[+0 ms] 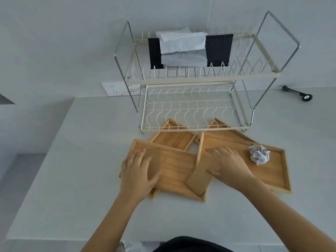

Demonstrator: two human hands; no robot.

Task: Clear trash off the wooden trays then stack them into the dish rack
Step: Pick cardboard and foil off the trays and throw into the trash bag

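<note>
From the head camera, a pale worktop [76,160] carries a two-tier wire dish rack [192,99] standing against the wall. Its lower tier is a white wire grid with wavy slots; its upper tier holds a black tissue holder [220,49] with white tissues [183,46] pulled out of it.

In front of the rack lie several wooden trays, overlapping one another. The left tray [174,171] is nearest the person, and the left hand [138,171] lies flat on its left part, palm down, fingers [141,155] spread and gripping nothing. A small tray [174,138] sits behind it, its far corner reaching under the rack's front edge. The right tray [269,170] lies at an angle, its near left corner resting over the left tray. The right hand [227,162] is pressed flat on the right tray's left part, fingers extended and slightly apart, holding nothing. A crumpled paper ball [259,154] rests inside the right tray, just beside the right hand towards the far rim. One more tray [229,130] shows behind the right tray, partly under the rack.

A small flat brown cardboard piece [198,179] lies across the left tray's near right corner, touching the right hand's thumb side.

A white power strip [116,88] sits at the wall left of the rack, and a black tool [298,93] lies on the worktop to the right.
</note>
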